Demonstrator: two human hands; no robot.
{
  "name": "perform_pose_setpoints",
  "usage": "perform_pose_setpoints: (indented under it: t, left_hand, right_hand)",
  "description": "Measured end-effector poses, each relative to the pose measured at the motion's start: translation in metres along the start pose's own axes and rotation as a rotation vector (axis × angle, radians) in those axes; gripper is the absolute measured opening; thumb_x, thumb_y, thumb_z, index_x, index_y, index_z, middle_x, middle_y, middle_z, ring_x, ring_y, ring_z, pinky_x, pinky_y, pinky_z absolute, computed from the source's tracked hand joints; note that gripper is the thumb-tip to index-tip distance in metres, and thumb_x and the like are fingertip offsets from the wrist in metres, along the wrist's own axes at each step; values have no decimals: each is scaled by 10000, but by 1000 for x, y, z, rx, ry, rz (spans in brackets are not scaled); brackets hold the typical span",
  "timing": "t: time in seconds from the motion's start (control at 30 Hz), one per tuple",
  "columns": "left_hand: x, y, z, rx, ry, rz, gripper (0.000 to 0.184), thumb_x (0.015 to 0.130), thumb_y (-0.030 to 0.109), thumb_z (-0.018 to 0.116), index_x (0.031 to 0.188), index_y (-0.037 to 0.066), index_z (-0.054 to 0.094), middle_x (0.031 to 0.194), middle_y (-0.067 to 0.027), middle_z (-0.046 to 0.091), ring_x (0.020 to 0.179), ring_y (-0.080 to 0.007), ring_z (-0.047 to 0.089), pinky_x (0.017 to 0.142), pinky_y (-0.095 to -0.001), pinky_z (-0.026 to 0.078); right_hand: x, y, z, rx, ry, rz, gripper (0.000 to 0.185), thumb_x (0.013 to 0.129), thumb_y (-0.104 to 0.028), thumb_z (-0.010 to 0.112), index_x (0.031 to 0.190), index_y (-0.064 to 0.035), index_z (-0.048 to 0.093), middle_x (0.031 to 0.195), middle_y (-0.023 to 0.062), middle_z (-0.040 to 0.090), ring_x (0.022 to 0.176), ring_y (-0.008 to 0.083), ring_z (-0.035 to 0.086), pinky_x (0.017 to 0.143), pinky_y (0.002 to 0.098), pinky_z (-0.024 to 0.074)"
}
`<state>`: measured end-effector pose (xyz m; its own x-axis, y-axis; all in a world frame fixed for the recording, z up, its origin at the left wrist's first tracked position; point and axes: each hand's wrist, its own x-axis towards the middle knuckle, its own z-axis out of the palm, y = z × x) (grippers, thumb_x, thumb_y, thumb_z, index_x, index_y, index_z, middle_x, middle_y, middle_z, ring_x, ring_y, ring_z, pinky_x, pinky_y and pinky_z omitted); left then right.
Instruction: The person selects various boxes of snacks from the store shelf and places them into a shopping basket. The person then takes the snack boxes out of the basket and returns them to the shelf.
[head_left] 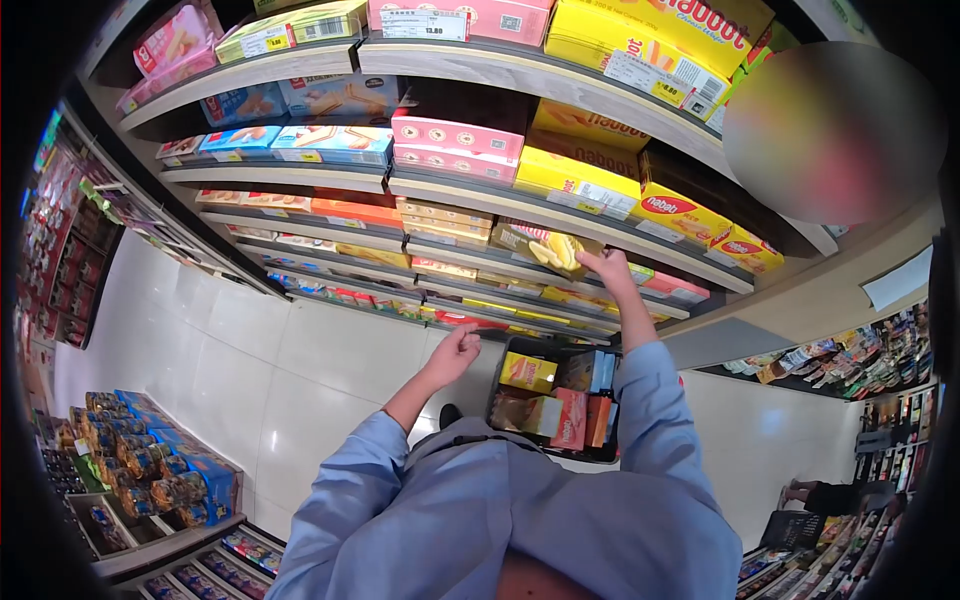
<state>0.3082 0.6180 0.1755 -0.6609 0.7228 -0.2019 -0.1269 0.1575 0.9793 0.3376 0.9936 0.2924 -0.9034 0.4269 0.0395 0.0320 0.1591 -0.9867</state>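
At the third shelf level, my right hand [607, 268] grips the right end of a brown and yellow snack box [548, 248], which lies at the shelf front beside stacked tan boxes [445, 218]. My left hand [459, 352] hangs in front of the lower shelves with its fingers curled; nothing shows in it. Below my right hand, a black basket [493, 385] holds several boxes, among them a yellow one [528, 371] and a red one [569, 418].
Shelves [460, 185] of boxed snacks curve across the front. A blue-trimmed display of jars [180, 490] stands at lower left. A person [835, 497] is at the far right, near a dark basket [792, 529]. Pale floor tiles [320, 370] lie between.
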Motion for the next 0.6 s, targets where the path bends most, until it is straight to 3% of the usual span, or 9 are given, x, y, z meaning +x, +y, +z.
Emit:
perform_pose_setpoints:
  t: [0.07,0.13,0.2,0.27,0.33,0.43,0.6]
  left_hand:
    - [15,14,-1,-72,60,43,533,964,155,620,1429,9,405,1175,-95,632,1057,-125,594,902,-275,487]
    - [26,44,4,-214,173,39,536,964,164,637,1428,20,409,1153,-56,627,1046,-97,578,895,-262,483]
    - [24,86,0,-358,22,-35,543,963,213,646,1420,27,418,1208,-64,631,1063,-87,583,884,-263,474]
    - [23,113,-5,-355,-175,-10,525,968,254,638,1403,35,439,1226,-42,640,1103,-90,579,924,-270,458]
    - [15,130,-5,-479,-307,3,521,974,254,621,1404,24,437,1259,-50,624,1148,-105,567,961,-276,451]
    - [-6,160,-5,-542,-409,21,553,980,268,597,1436,24,402,1339,-80,577,1210,-132,546,1014,-297,435]
    - [-25,170,2,-611,-456,36,634,982,308,576,1491,27,325,1428,-112,504,1297,-175,496,1079,-328,399]
  right_hand:
    - [-39,-2,5,163,48,130,478,863,-73,724,1283,-25,502,1204,97,636,1076,177,629,902,294,508]
    - [-82,-4,12,399,50,234,455,879,-73,705,1276,-53,484,1146,63,643,1019,143,639,847,266,521]
    - [-117,5,20,388,53,189,441,893,-116,696,1284,-72,496,1092,32,645,948,105,636,750,239,518]
    - [-148,-1,21,351,43,217,390,920,-167,675,1257,-58,514,1089,37,654,966,106,632,787,250,517]
    - [-174,-54,41,429,130,200,364,939,-207,656,1235,-44,522,1093,46,658,965,105,630,807,256,512]
    - [-197,-110,41,433,183,189,359,957,-250,640,1214,-26,528,1109,63,658,963,107,628,830,264,507]
    - [-221,-144,33,331,210,217,405,982,-351,602,1212,-25,527,1109,77,655,971,110,627,829,269,509]
